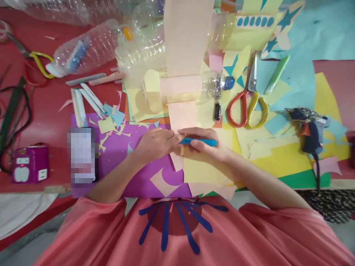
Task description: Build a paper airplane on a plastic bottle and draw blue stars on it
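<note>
A slim blue pen-shaped tool (203, 142) lies crosswise between my two hands, above pale paper. My right hand (213, 144) grips it, thumb along its near side and fingers behind. The fingertips of my left hand (159, 144) are closed at its left end, which they cover. Whether it is a marker or a cutter I cannot tell. Under my right wrist lies a cream paper sheet (208, 170). A long pale pink paper strip (180, 114) runs away from my hands towards a taller pink paper piece (188, 37).
Scissors (251, 96) and a glue gun (313, 133) lie to the right. Clear plastic bottles (94, 44) lie at the back left. White markers (90, 99), a phone (82, 155) and a purple box (31, 164) are on the left. Paper scraps (109, 125) are scattered about.
</note>
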Demonstrator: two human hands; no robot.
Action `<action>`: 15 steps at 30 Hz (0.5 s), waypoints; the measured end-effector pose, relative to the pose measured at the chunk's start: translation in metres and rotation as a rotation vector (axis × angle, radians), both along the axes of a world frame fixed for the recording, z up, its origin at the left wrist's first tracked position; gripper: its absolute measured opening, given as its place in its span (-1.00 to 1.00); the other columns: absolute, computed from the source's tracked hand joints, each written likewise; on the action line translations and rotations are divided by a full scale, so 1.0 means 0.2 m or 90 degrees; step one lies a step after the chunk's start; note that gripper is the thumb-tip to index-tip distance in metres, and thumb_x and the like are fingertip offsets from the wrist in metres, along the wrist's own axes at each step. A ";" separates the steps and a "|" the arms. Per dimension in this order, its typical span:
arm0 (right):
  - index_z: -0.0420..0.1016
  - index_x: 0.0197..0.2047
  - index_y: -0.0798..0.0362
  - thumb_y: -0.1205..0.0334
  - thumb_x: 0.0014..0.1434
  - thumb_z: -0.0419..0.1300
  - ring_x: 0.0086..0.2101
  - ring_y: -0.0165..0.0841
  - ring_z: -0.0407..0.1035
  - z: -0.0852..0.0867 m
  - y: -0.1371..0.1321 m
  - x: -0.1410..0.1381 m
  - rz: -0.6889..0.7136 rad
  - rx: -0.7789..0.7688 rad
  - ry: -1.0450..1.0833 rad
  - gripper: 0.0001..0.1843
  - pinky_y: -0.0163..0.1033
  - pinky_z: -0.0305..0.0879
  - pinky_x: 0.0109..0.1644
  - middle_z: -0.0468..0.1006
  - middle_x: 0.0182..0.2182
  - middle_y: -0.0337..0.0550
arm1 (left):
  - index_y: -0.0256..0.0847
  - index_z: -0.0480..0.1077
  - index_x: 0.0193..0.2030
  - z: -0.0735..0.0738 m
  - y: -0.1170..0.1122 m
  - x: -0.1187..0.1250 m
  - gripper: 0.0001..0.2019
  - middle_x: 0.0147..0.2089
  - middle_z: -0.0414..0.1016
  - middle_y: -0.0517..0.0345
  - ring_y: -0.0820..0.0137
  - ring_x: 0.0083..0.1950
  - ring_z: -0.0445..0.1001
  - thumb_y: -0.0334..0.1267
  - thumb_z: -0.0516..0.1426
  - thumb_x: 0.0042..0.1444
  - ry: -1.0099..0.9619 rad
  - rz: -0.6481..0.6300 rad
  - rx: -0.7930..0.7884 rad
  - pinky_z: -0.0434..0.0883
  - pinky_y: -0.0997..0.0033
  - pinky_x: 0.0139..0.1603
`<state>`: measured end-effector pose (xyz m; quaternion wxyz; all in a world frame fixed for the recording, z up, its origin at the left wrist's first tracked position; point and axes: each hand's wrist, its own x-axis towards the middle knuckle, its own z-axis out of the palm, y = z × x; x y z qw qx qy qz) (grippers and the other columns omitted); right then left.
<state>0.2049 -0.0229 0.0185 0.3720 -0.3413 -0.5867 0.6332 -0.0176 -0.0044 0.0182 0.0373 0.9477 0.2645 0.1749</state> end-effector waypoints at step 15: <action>0.44 -0.48 -0.01 -0.14 0.10 0.19 -0.74 -0.49 0.12 0.00 0.12 -0.01 -0.388 -0.170 0.143 -0.63 -0.31 0.06 -0.71 0.35 -0.70 -0.30 | -0.14 0.35 -0.27 -0.03 0.23 -0.29 -0.91 -0.22 0.49 0.11 0.26 -0.15 0.44 -0.35 0.03 0.17 -0.213 0.535 0.102 0.29 0.13 -0.01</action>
